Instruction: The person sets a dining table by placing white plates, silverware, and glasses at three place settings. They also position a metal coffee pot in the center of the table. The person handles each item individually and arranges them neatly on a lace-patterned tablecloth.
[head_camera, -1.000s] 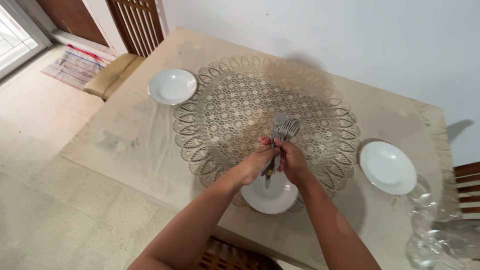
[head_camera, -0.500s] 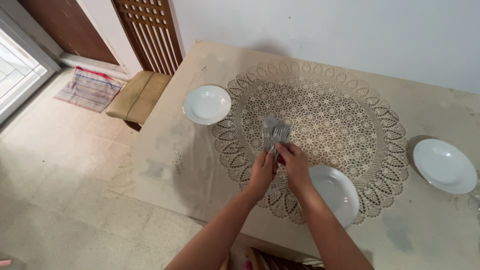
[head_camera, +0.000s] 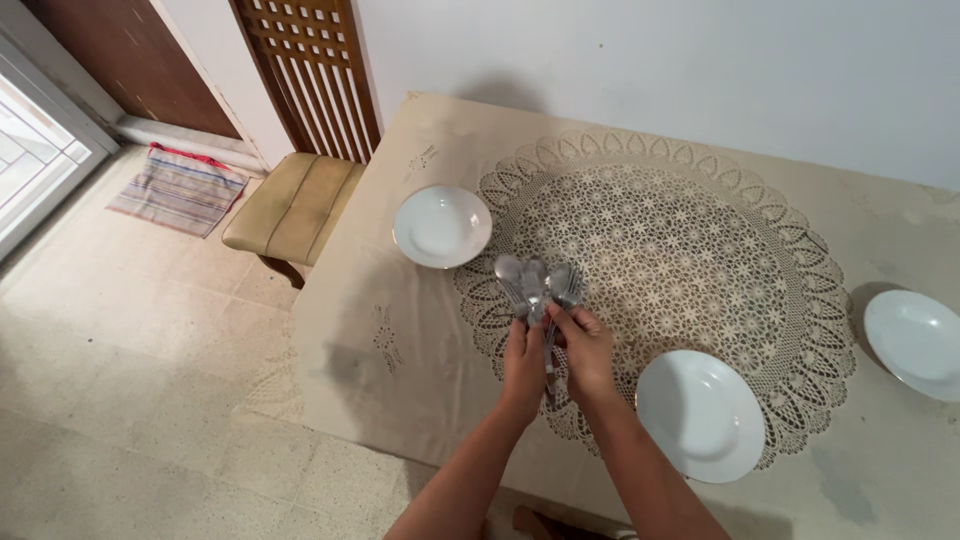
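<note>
- Risk, bundle: the cutlery bunch (head_camera: 538, 283), spoons and forks together, is pinched only at the handles with the heads fanned out above; a loosened finger would likely let one piece slide free and drop onto the lace doily (head_camera: 690, 250) or the tablecloth (head_camera: 370, 300).
- Risk, plates: a falling piece could strike the far-left plate (head_camera: 442, 226) or the near plate (head_camera: 700, 415), both of which lie close to the hands.
- Risk, separation: the pieces sit tight against one another, so drawing one out may drag a neighbour with it.
- Left hand (head_camera: 524, 362): fingers curled closed around the lower handles of the bunch, palm turned inward, held above the doily's near-left edge.
- Right hand (head_camera: 585, 350): narrowly closed, thumb and fingertips gripping the same handles just beside the left hand, the two hands touching.
- Cutlery position: upright to slightly tilted, heads pointing away from the person, in the air between the far-left plate and the near plate.
- Right plate (head_camera: 918, 343): well apart, at the table's right edge.
</note>
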